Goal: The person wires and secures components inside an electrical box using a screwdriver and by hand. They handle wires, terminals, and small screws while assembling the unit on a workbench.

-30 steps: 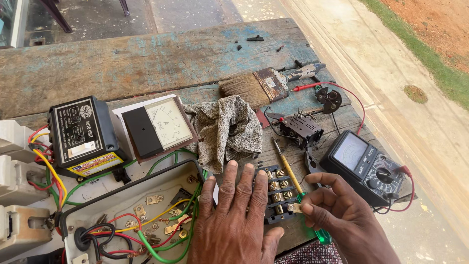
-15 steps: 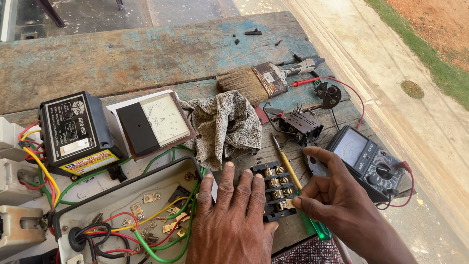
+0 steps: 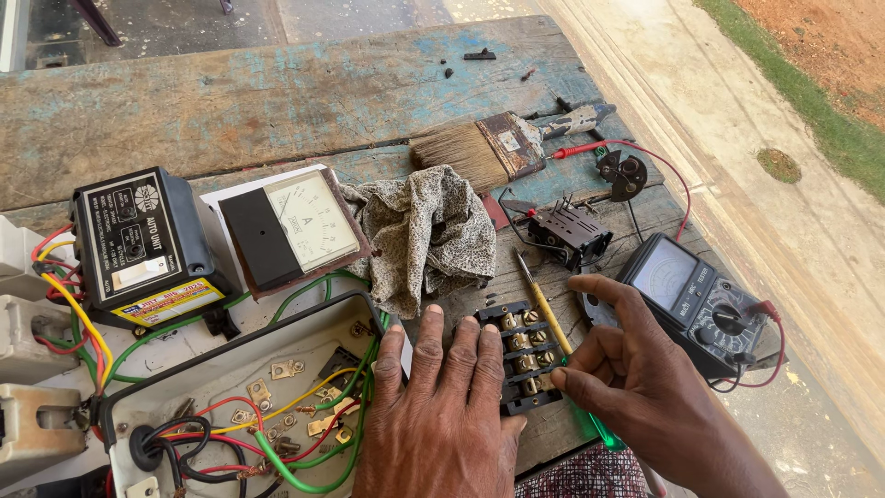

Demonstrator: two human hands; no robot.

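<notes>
Left hand (image 3: 442, 415) lies flat, fingers spread, pressing a black terminal block (image 3: 522, 355) on the wooden tabletop (image 3: 277, 101). Right hand (image 3: 636, 378) pinches a yellow-shafted screwdriver (image 3: 544, 309) across the block. Beyond: multimeter (image 3: 696, 300), crumpled cloth (image 3: 429, 235), paintbrush (image 3: 489, 148).

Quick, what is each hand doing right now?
Left hand: open, flat, fingers resting on the black terminal block.
Right hand: closed on a yellow screwdriver.

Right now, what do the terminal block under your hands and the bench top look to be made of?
Terminal block: looks like black moulded plastic with brass-coloured metal screws, judging by its matt body and yellowish shine. Bench top: weathered wooden planks, grain and cracks showing, with worn patches of blue paint. The left hand rests against the block.
</notes>
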